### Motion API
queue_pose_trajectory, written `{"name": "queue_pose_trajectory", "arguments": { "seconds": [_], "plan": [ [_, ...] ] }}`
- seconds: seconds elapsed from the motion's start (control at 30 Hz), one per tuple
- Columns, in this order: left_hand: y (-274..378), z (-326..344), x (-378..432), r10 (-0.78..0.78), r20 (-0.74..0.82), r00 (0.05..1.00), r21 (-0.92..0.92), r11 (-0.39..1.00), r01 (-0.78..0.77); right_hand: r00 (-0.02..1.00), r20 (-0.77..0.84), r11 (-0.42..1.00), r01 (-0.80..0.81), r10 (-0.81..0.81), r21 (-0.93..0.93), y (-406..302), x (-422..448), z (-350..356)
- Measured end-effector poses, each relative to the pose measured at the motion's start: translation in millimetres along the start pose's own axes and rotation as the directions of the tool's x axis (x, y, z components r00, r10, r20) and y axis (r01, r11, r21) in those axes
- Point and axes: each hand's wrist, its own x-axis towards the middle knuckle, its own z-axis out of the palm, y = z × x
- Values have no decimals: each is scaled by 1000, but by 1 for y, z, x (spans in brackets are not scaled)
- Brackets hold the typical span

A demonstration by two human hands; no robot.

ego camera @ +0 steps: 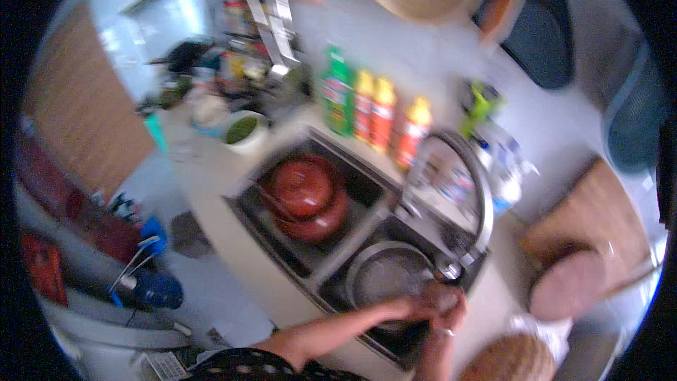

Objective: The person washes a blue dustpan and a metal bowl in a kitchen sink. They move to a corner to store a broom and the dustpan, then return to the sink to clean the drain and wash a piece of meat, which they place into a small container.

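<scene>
My left hand point(415, 301) and my right hand point(448, 309) are close together over the right basin of a dark double sink point(346, 246), just below the head of the arched faucet point(484, 206). The picture is blurred, and whether the hands hold something small between them cannot be told. Beside them in the same basin lies a round metal pan point(389, 272). Red rounded cookware point(304, 190) sits in the left basin.
Behind the sink stand a green bottle point(337, 95) and several red bottles with yellow tops point(382, 114). A white container with green contents point(246, 135) is at the sink's left corner. To the right are a round pinkish board point(568, 286) and a brown woven item point(510, 360).
</scene>
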Motion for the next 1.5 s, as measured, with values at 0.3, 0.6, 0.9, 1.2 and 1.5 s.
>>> {"name": "queue_pose_trajectory", "arguments": {
  "seconds": [0.3, 0.6, 0.9, 1.2, 1.5],
  "plan": [
    [-75, 31, -50, -300, 53, 953, 691, 700, 181, 942, 334, 986, -90, 40, 138, -47, -49, 27],
    [-42, 29, -52, -458, 90, 884, 786, 578, 219, 830, 556, 893, -284, 46, 350, -14, -41, -13],
    [18, -29, -109, -153, -361, 920, -87, 988, 130, 878, 476, 759, 340, -45, -555, -32, -72, 11],
    [-30, -22, -99, -504, -448, 738, -860, 468, -203, 851, 523, 885, 275, -42, -377, -3, -98, 15],
    [-49, -43, -111, -680, -315, 662, -945, 290, -152, 840, 542, 689, -411, 32, 597, 18, -63, 23]
  ]
}}
